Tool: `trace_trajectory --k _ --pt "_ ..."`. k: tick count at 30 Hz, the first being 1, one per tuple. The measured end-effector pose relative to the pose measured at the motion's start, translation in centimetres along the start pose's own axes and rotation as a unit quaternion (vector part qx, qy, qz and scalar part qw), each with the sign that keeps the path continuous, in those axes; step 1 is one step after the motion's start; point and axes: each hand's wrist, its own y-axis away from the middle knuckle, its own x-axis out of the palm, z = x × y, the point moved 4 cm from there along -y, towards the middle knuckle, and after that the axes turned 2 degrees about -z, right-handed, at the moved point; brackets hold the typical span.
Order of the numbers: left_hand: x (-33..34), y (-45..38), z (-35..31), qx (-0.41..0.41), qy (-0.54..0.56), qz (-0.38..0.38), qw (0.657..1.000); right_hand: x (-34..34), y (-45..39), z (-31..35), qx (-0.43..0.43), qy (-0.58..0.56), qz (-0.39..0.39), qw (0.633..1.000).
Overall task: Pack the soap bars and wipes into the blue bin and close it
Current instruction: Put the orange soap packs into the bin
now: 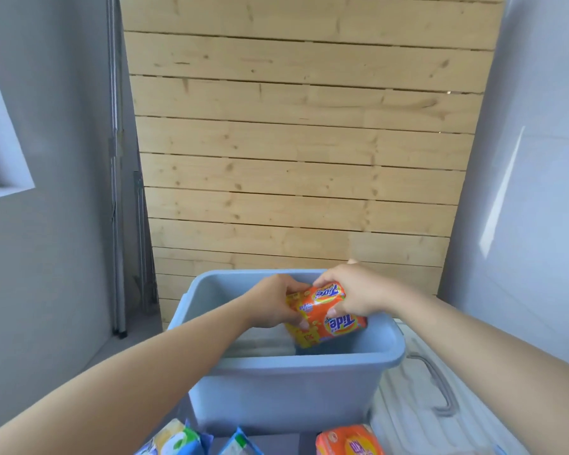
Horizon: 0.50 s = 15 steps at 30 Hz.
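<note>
The blue bin (286, 385) stands open in front of me, its inside mostly bare. Both hands hold an orange pack of soap bars (322, 315) over the bin's opening, just below the rim. My left hand (276, 302) grips the pack's left end and my right hand (355, 290) grips its top right. Another orange soap pack (349, 440) lies at the bottom edge, right of centre. Two blue-and-white wipes packs (174, 438) (239, 443) lie at the bottom edge, left of centre.
A pale lid with a grey handle (437, 385) lies to the right of the bin. A wooden slat wall (303, 142) rises behind the bin. Grey walls stand on both sides, with metal poles (119, 192) leaning at the left.
</note>
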Motion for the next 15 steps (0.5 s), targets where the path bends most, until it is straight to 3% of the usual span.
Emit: trace_trajectory --k 8,12,15 --pt "0.8 -0.6 0.3 -0.019 -0.033 -0.013 0.999 1.5 -0.4 -1.0 0.011 0.001 -0.003 1.0" --pt "1.1 -0.8 0.4 -0.033 -0.049 -0.002 0.998 1.6 -0.9 -1.0 -0.014 0.144 -0.03 0.989" --pt "1.5 -1.1 0.0 -0.039 -0.071 0.014 0.997 2.3 -1.2 -0.6 -0.019 0.228 0.01 0.973"
